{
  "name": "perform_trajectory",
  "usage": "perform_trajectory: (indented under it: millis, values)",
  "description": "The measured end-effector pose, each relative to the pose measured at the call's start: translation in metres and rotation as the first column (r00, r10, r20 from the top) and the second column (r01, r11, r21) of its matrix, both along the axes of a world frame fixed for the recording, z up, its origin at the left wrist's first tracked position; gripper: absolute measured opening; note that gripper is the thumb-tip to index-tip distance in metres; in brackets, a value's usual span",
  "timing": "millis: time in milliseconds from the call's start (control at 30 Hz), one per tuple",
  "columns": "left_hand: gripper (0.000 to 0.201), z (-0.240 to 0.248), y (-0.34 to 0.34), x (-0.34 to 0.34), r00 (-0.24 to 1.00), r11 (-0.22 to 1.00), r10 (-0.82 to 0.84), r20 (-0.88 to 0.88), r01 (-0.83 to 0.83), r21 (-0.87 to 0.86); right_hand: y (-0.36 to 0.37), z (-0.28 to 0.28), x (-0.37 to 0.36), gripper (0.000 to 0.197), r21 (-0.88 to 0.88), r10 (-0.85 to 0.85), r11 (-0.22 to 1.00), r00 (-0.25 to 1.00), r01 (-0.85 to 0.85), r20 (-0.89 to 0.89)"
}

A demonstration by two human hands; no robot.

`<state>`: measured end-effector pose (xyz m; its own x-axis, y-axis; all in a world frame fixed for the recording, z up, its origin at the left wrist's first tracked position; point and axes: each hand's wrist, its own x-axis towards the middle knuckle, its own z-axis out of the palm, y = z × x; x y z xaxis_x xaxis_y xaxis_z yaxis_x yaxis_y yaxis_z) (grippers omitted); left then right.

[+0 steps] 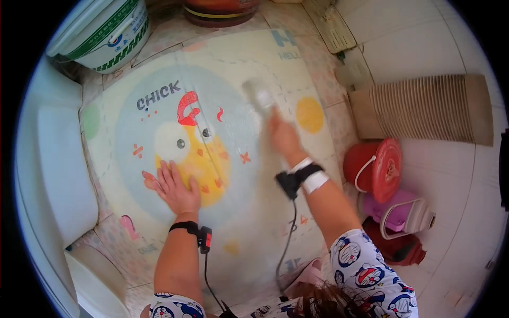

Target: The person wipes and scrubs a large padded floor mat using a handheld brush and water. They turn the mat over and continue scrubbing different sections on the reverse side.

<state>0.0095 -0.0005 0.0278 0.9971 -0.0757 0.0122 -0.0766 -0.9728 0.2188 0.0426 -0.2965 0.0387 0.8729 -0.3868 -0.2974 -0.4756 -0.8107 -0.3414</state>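
A foam play mat with a cartoon chick, letters and small shapes lies spread on the tiled floor, its surface looking wet. Flat on the yellow of the chick rests my left hand, fingers stretched out and holding nothing. My right hand is closed round the handle of a pale scrubbing brush, which is over the mat right of the chick's comb. Brush and fingers are smeared by motion, so the bristles cannot be made out. Each wrist carries a black strap with a cable.
A white and green bucket stands at the far left beside a white tub. To the right are a corrugated cardboard piece, a red lidded bucket and a purple bucket. A dark red basin sits at the back.
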Motion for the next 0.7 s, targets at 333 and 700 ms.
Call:
perform_trajectory:
  millis: [333,700]
  values:
    - [0.064,0.003,-0.01,0.002,1.0,0.998,0.016,-0.003,-0.016,-0.067,-0.129,0.002,0.055,0.037,-0.053,-0.047,0.997,0.983,0.057,0.177]
    - [0.068,0.005,-0.01,0.003,0.996,0.998,0.018,-0.085,-0.023,-0.053,-0.086,-0.012,0.111,0.036,-0.161,0.262,0.958,0.949,-0.235,0.175]
